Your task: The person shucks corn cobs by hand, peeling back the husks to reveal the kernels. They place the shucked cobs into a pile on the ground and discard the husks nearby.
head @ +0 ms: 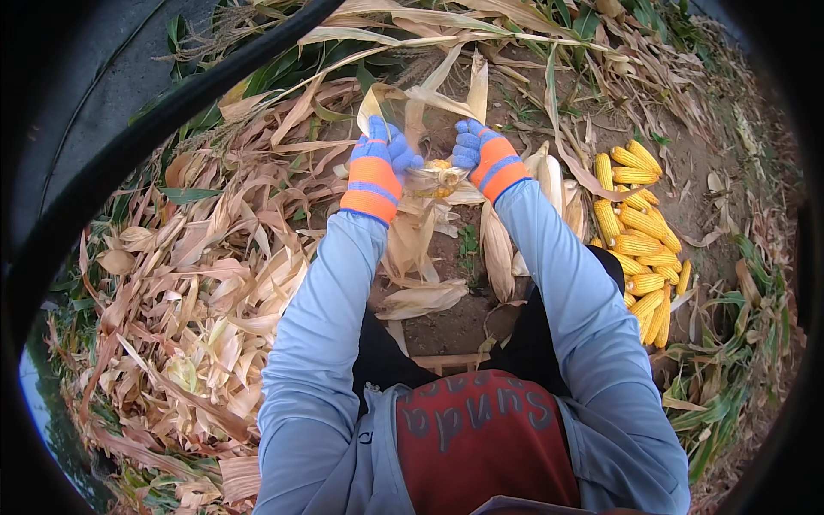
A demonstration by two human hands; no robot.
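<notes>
Both hands wear blue and orange knit gloves and are raised before me over the ground. My left hand [381, 158] grips a pale strip of dry corn husk [369, 111] that rises above its fingers. My right hand [484, 154] is closed on another dry husk [477, 87]. Between the two hands is an ear of corn [440, 183], its yellow kernels partly showing and its husk partly covering it. Gloves and husk hide some of the ear. Below it, loose husks [412, 241] lie on the soil.
A pile of husked yellow corn ears [644, 238] lies at the right. Unhusked ears [497, 251] rest near my right forearm. Dry husks [219, 309] are heaped at the left. Corn stalks [450, 40] cross the ground ahead, and a dark curved bar [174, 96] spans the upper left.
</notes>
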